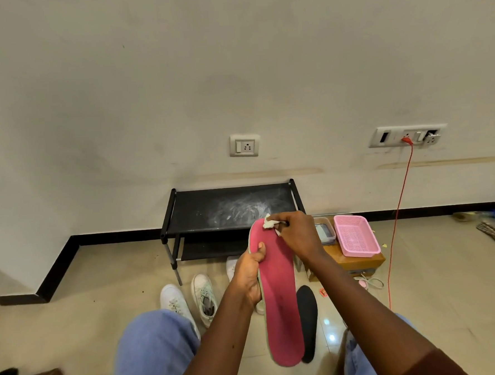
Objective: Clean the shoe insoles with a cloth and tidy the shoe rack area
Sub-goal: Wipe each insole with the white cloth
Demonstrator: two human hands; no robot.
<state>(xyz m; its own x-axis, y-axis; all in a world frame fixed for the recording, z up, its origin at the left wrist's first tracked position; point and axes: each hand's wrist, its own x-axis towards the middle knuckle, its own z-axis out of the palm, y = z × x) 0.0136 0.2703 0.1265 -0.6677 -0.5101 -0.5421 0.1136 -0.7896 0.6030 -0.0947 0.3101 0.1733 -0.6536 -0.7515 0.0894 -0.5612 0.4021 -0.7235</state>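
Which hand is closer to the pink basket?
Right. The right hand pinches a cloth near the pink basket; the left hand grips the pink insole farther away.

This is a room in a home. A low black shoe rack (pixel 213 209) stands against the far painted wall (pixel 233 72), with white sneakers (pixel 175 303) on the glossy tiled floor (pixel 101 283) near it. A household socket (pixel 244 145) is set in the wall. To the right, an orange cable (pixel 398 207) hangs from a switch panel (pixel 405 135), and a pink plastic basket (pixel 349 216) sits on a cardboard box (pixel 358 263).
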